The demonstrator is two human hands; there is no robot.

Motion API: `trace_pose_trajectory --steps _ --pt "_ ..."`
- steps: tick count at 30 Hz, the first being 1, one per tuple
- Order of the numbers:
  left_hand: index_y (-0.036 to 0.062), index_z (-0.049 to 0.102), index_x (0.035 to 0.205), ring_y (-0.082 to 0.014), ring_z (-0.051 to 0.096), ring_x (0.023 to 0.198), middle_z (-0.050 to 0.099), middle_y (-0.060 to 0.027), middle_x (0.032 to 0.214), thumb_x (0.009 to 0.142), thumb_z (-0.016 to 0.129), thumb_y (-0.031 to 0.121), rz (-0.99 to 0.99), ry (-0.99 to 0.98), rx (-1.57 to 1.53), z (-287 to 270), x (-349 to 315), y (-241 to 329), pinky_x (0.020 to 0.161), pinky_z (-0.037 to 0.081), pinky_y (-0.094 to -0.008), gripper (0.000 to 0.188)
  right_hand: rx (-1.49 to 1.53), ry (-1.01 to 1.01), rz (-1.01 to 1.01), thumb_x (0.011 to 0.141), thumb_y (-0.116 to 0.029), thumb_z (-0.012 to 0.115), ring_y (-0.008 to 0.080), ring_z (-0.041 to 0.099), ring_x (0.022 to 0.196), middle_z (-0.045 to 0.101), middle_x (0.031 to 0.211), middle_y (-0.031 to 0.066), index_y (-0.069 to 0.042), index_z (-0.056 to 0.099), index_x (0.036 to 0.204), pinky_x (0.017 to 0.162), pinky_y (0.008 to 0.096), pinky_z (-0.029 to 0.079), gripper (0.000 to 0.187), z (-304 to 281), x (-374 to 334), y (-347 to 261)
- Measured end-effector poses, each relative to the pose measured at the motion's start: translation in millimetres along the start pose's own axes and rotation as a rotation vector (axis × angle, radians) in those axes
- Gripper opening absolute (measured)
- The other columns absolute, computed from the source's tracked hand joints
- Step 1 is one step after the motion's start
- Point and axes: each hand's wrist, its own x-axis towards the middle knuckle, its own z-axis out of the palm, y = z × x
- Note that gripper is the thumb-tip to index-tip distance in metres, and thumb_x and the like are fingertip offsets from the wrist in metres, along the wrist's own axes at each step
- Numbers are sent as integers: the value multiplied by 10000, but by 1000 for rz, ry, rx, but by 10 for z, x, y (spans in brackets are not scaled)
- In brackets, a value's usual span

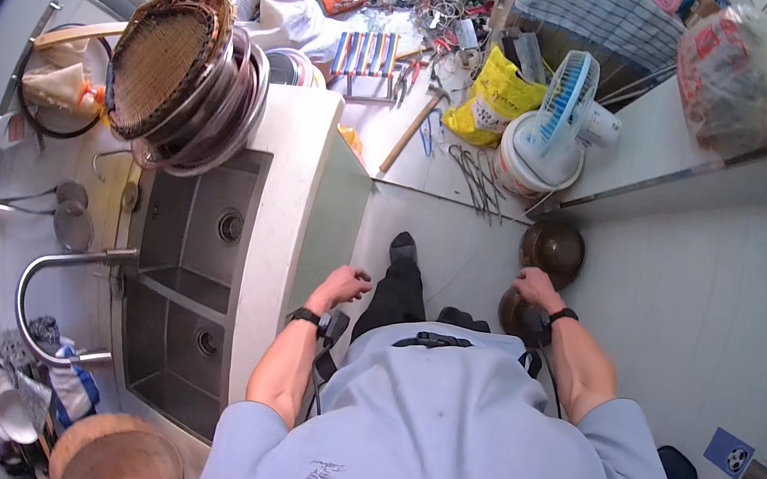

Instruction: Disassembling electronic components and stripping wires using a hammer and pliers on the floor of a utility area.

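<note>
My left hand (pixel 342 286) hangs beside the cabinet of the sink counter, its fingers loosely bent and apart, holding nothing that I can see. On my other side, my right hand (pixel 538 290) is loosely curled with nothing visible in it. It overlaps the edge of a dark brown round pot (pixel 522 321) on the floor; I cannot tell whether it touches it. A second brown round pot (pixel 552 251) stands just beyond. Both wrists carry dark bands. One dark-socked foot (pixel 404 246) is forward on the pale tiles.
On the left are a double steel sink (pixel 171 356), a curved tap (pixel 44 269) and stacked baskets and basins (pixel 214 100). Ahead are a blue-white fan (pixel 566 108) on a bucket, a yellow bag (pixel 493 101), a long-handled hammer (pixel 411 133), a striped folding stool (pixel 366 59) and scattered tools.
</note>
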Motion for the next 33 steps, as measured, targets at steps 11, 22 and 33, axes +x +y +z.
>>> trace_pose_trajectory --steps 11,22,33 --pt "50 765 1004 -361 594 1292 736 -181 1056 849 631 132 610 290 1124 -1116 735 1359 1148 399 -557 220 13 58 47 836 -264 685 390 725 875 744 921 230 32 753 950 810 450 569 324 -193 343 -514" --pt "96 731 899 -331 679 1066 746 -120 954 871 607 148 656 213 1228 -1646 814 1537 947 456 -579 137 -59 13 -47 849 -223 664 310 733 730 750 821 189 51 742 920 725 424 574 293 -625 972 -1088" --pt "87 683 935 -356 703 917 719 -123 905 830 715 178 956 241 834 -1759 772 1527 752 557 -508 142 3 -35 -71 869 -233 665 265 740 711 750 802 164 47 754 985 704 394 578 316 -839 1490 -1347"
